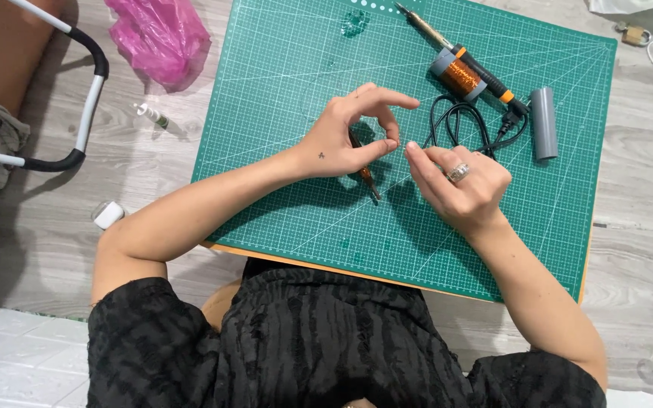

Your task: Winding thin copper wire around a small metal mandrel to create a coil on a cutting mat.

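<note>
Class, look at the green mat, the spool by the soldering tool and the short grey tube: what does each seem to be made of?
Green mat: likely soft plastic or rubber, matt, printed with a white grid. Spool: grey plastic ends, wound with shiny orange wire, probably copper. Grey tube: apparently rigid plastic pipe, smooth and dull, with no metallic glint.

Over a green cutting mat (281,91), the left hand (349,136) and right hand (459,181) meet fingertip to fingertip, pinching something too fine to see. A small orange-handled tool (366,175) lies under the left hand; a copper wire spool (460,75), soldering iron (462,53) and grey tube (544,122) lie beyond.
</note>
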